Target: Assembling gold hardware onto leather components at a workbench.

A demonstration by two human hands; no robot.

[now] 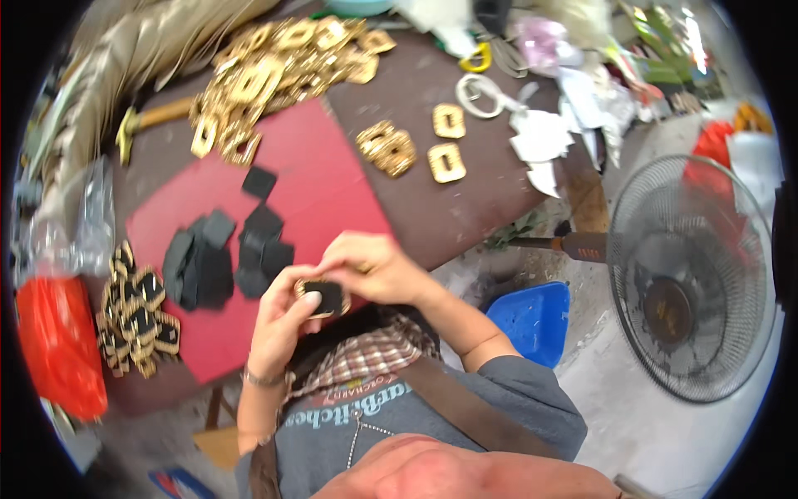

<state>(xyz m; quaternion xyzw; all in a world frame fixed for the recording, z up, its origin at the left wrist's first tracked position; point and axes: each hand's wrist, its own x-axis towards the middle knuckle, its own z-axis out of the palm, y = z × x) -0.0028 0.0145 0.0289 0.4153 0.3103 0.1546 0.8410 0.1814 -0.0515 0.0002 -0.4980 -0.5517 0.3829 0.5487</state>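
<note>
A gold-rimmed buckle-like ornament with a black face (331,298) is held close in front of my body. My left hand (278,312) grips it, the thumb lying across the black face. Bent and closed, the fingers of my right hand (374,266) meet its far edge beside the left fingertips. Just beyond my hands, several black fabric-like squares (208,270) lie in loose stacks on a red board (332,183). A heap of similar black-faced gold ornaments (137,320) sits at the board's left edge.
Open gold frames (274,71) are piled at the back, beside a hammer (154,116). A few more frames (447,162) lie on the dark table (465,212). White scraps (544,137) hang over its right side. A fan (690,283) and a blue dustpan-like bin (532,324) stand right; a red bag (58,345) left.
</note>
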